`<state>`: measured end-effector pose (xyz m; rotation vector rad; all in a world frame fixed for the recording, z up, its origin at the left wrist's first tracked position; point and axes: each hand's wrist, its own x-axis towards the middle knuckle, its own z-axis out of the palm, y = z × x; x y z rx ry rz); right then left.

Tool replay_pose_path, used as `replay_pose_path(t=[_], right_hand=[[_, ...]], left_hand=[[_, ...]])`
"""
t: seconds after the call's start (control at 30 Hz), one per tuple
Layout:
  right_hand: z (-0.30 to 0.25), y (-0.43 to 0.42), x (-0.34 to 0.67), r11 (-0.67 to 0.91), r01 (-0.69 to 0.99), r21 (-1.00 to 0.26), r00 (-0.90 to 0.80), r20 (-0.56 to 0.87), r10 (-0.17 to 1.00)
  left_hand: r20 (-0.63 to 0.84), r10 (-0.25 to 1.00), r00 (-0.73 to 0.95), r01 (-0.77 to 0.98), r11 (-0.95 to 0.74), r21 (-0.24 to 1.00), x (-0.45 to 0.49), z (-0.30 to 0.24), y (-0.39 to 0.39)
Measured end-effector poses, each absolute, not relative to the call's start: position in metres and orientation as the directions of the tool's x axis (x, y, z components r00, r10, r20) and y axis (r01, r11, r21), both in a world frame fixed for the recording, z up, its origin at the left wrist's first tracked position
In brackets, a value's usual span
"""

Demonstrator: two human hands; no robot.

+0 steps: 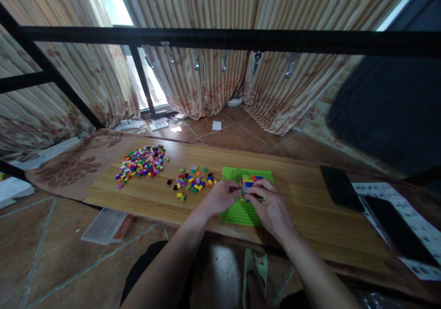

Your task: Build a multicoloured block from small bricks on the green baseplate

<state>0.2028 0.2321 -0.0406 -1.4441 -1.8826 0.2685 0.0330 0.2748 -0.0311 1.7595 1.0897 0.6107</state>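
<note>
A green studded baseplate lies on the wooden board in front of me. On its right half stands a small block of multicoloured building bricks, with blue, yellow, red and orange showing. My left hand is at the left side of this block, thumb and fingertips pinched together; whatever they hold is too small to make out. From the right, my right hand reaches over the block, its fingertips touching the bricks and hiding their near right part.
Left of the baseplate are scattered loose bricks, and farther left a large heap of bricks. A black tablet-like slab and a dark phone-like slab on a printed sheet lie at right. A black metal rail crosses beyond the board.
</note>
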Motion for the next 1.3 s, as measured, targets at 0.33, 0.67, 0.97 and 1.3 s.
replay_pose_path(t=[0.33,0.67,0.97,1.3], right_hand=[[-0.040,0.233,0.203,0.309,0.728,-0.612,-0.035,0.417,0.908],[-0.035,0.231,0.201,0.283,0.783,-0.554,-0.031,0.420,0.907],[-0.033,0.232,0.204,0.332,0.832,-0.444,-0.107,0.458,0.883],[-0.029,0.230,0.205,0.310,0.774,-0.552,-0.055,0.429,0.901]], left_hand=[[-0.069,0.882,0.466,0.328,-0.100,0.939,0.037,-0.039,0.279],[-0.062,0.930,0.362,0.259,-0.036,0.965,0.046,-0.042,0.277],[-0.079,0.973,0.218,0.318,0.006,0.948,0.058,-0.046,0.276],[-0.045,0.981,0.188,0.302,-0.014,0.953,0.061,-0.048,0.272]])
